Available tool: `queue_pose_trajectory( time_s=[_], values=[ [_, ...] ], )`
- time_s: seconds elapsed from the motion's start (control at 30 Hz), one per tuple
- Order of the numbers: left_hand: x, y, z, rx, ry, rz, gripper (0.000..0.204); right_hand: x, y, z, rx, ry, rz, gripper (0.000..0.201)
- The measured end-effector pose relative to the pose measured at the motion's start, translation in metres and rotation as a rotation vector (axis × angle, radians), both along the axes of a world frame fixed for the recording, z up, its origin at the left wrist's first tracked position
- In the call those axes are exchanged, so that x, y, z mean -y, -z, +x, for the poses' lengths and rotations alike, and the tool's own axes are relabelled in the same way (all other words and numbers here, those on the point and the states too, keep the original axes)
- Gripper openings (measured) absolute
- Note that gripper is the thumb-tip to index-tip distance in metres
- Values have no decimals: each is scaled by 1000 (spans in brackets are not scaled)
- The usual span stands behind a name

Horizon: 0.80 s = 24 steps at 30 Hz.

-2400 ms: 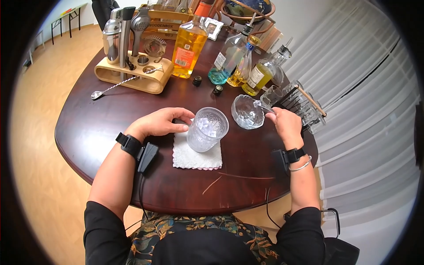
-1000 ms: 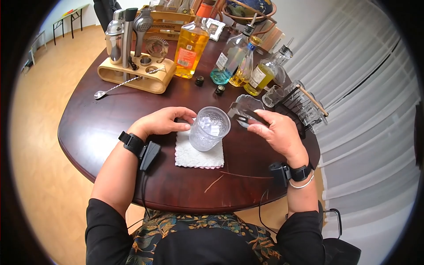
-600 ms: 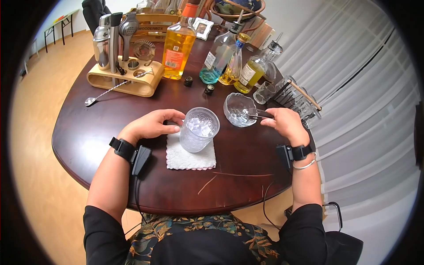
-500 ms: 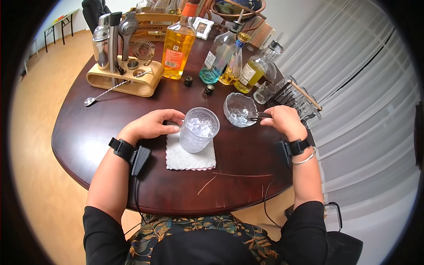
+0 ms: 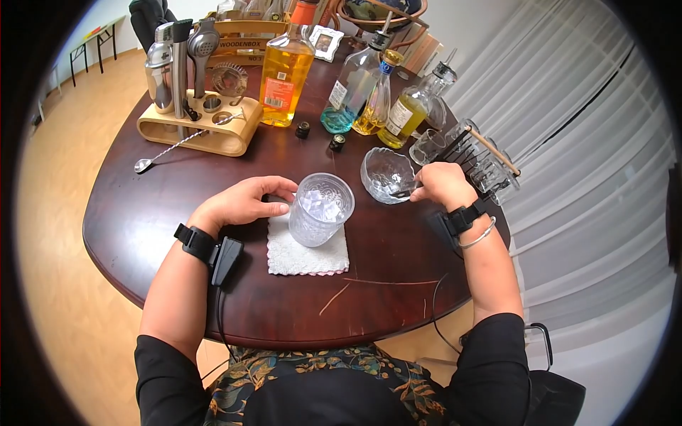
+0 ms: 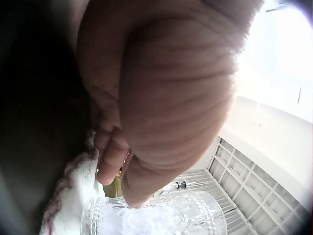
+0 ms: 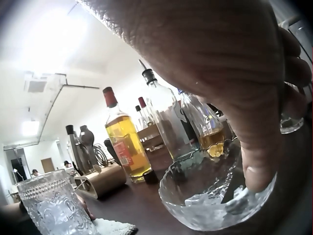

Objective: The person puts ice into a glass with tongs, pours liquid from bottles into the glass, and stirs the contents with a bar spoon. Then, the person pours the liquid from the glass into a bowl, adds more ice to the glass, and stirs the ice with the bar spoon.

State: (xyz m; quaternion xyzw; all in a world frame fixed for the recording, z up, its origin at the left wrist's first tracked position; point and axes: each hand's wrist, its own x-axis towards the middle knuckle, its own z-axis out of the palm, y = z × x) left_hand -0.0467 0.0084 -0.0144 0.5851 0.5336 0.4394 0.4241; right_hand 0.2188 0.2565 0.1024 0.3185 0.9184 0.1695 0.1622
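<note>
A patterned clear glass (image 5: pixel 321 211) filled with ice stands on a folded white cloth (image 5: pixel 307 260). The left hand (image 5: pixel 249 199) rests against the glass's left side, fingers and thumb relaxed; the left wrist view shows the fingertips at the glass (image 6: pixel 146 218). To the right is a clear glass bowl (image 5: pixel 376 170) with some ice pieces in its bottom. At its right rim, the right hand (image 5: pixel 446 184) pinches dark tongs (image 5: pixel 402 194) whose tips reach down into the bowl. The thumb hides much of the tongs in the right wrist view, where the bowl (image 7: pixel 195 215) is close.
Behind stand an amber bottle (image 5: pixel 285 74), a blue-based bottle (image 5: pixel 341 106) and yellow-filled bottles (image 5: pixel 402 121). Two black caps (image 5: pixel 302 130) lie before them. A wooden bar-tool stand (image 5: pixel 234 138) with a twisted spoon (image 5: pixel 144 165) is at left; a rack of glasses (image 5: pixel 490 170) is at right.
The right hand has gone from beside the glass back to the bowl, and its knuckles have since turned up and over the bowl's rim with the tongs lowered. The left hand stays at the glass.
</note>
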Motion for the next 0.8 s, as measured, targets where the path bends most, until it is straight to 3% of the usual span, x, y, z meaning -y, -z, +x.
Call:
queue_pose_trajectory(
  time_s=[0.37, 0.47, 0.6, 0.7, 0.73, 0.8],
  values=[
    [1, -3, 1, -40, -15, -10, 44, -2, 4, 12, -153, -83, 0, 37],
    [2, -4, 2, -17, -14, -5, 44, 2, -5, 15, -222, 38, -97, 35],
    [3, -5, 2, -39, -10, 1, 45, -24, 5, 25, -483, 404, -623, 31],
    [1, -3, 1, -48, -8, 3, 45, -17, 11, 30, -387, 223, -207, 32],
    [1, -3, 0, -46, -7, 1, 44, -9, 12, 34, -352, 1, 3, 33],
    [1, -3, 0, -49, -8, -1, 44, 4, 14, 27, -302, -14, 179, 32]
  ],
)
